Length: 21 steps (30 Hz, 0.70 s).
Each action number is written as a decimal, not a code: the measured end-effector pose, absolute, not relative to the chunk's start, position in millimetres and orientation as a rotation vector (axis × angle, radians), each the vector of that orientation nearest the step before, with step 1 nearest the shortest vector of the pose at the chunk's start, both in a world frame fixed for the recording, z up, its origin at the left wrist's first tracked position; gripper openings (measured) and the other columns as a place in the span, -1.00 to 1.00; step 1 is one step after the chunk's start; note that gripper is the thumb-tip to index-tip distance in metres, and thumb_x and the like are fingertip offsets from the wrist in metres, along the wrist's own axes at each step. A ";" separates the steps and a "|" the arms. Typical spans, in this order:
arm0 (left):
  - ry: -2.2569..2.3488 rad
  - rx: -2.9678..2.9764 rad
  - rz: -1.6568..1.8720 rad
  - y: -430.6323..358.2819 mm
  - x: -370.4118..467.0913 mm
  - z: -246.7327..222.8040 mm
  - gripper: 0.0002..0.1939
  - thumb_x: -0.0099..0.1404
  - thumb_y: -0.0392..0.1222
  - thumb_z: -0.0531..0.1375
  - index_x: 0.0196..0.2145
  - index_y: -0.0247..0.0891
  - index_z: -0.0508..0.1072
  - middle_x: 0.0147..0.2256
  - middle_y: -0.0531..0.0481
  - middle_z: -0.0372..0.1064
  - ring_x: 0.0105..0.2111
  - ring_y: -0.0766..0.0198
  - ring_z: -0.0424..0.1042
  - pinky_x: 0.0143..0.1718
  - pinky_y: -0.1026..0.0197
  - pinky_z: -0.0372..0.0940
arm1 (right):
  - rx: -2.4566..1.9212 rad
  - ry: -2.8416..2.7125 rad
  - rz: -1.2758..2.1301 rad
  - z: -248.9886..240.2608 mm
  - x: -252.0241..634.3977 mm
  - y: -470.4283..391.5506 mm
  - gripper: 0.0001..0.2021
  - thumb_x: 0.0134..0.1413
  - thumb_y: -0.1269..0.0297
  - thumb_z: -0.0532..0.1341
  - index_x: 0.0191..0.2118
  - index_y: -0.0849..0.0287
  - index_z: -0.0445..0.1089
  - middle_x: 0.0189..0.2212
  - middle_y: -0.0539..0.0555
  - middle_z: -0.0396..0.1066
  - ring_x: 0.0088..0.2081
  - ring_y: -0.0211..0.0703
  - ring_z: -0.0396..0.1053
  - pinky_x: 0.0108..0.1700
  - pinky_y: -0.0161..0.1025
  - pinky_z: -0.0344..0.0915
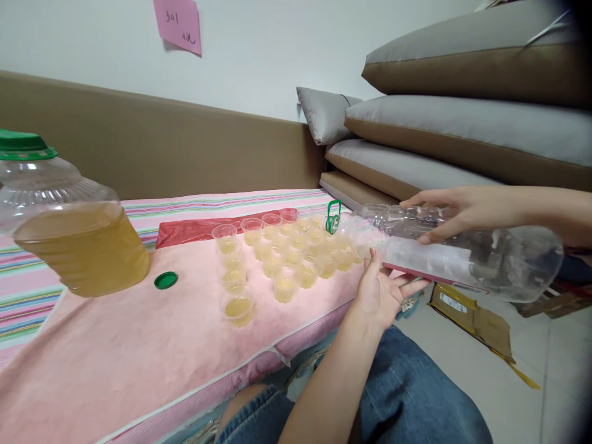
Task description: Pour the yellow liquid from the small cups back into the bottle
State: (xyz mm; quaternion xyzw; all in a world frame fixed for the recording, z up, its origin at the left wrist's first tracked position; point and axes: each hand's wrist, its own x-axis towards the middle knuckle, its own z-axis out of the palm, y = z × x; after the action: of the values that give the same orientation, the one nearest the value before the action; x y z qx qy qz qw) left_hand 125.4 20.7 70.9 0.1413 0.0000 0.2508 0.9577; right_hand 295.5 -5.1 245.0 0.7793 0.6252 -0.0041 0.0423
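A large clear plastic bottle (pixel 430 259) lies almost level in the air, its uncapped neck with a green ring handle (pixel 333 217) pointing left by the cups. My right hand (pixel 444 213) grips its body from above. From below, my left hand (pixel 382 290) supports it palm up near the shoulder. Only drops and a little wetness show inside the bottle. Rows of clear plastic cups (pixel 283 285) with pale yellow liquid stand to the left of the neck. One cup (pixel 237 305) stands nearest the front.
A big jug (pixel 83 246) of yellow liquid with a green lid stands at left, near a loose green cap (pixel 165 280). A red plastic sheet (pixel 194 233) lies behind the cups on the pink cloth (pixel 176 357). Stacked cushions (pixel 462 123) rise at right; a brown package (pixel 476 320) lies on the floor.
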 end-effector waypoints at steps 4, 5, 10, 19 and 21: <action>-0.003 0.246 0.498 23.2 130.0 69.1 -0.34 0.44 0.20 -0.09 0.15 -0.41 0.38 0.18 -0.36 0.34 0.02 -0.03 0.51 0.01 0.03 0.47 | 2.369 1.872 -0.233 253.0 284.8 10.1 -0.15 -0.26 -0.32 0.36 0.19 -0.08 0.31 0.15 0.05 0.38 0.13 0.19 0.35 0.12 -0.05 0.35; 0.003 0.232 0.504 24.2 130.8 69.0 -0.34 0.43 0.20 -0.08 0.15 -0.40 0.38 0.17 -0.35 0.36 0.04 -0.04 0.50 0.01 0.03 0.46 | 2.353 1.872 -0.231 254.7 282.3 14.0 -0.16 -0.26 -0.31 0.36 0.19 -0.07 0.32 0.16 0.06 0.38 0.13 0.21 0.34 0.12 -0.04 0.34; 0.011 0.180 0.543 28.3 132.0 70.4 -0.37 0.42 0.20 -0.05 0.18 -0.33 0.38 0.12 -0.33 0.41 0.05 -0.01 0.50 -0.01 0.08 0.47 | 2.274 1.869 -0.321 260.7 272.9 33.8 -0.22 -0.21 -0.27 0.37 0.17 -0.10 0.33 0.13 0.01 0.41 0.11 0.17 0.36 0.06 -0.06 0.35; -0.072 0.169 0.598 35.6 135.4 72.1 -0.41 0.45 0.18 -0.07 0.05 -0.35 0.47 0.05 -0.31 0.45 0.01 0.06 0.53 0.01 0.11 0.46 | 2.187 1.862 -0.140 271.0 258.0 49.0 -0.24 -0.22 -0.26 0.39 0.14 -0.09 0.33 0.08 0.02 0.43 0.03 0.20 0.40 -0.04 -0.05 0.36; -0.062 0.168 0.617 37.5 135.9 73.3 -0.42 0.45 0.18 -0.06 -0.01 -0.35 0.50 0.04 -0.28 0.45 -0.03 0.09 0.54 -0.01 0.13 0.48 | 2.165 1.876 -0.110 271.9 257.6 50.1 -0.24 -0.21 -0.27 0.38 0.15 -0.10 0.32 0.08 0.02 0.44 0.01 0.19 0.41 -0.06 -0.05 0.37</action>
State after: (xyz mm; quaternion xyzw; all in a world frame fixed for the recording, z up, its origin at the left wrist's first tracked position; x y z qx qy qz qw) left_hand 135.9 37.5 73.3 0.0828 -0.0306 0.3031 0.9489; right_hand 257.6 50.1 271.9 0.7481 0.6482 -0.0381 0.1368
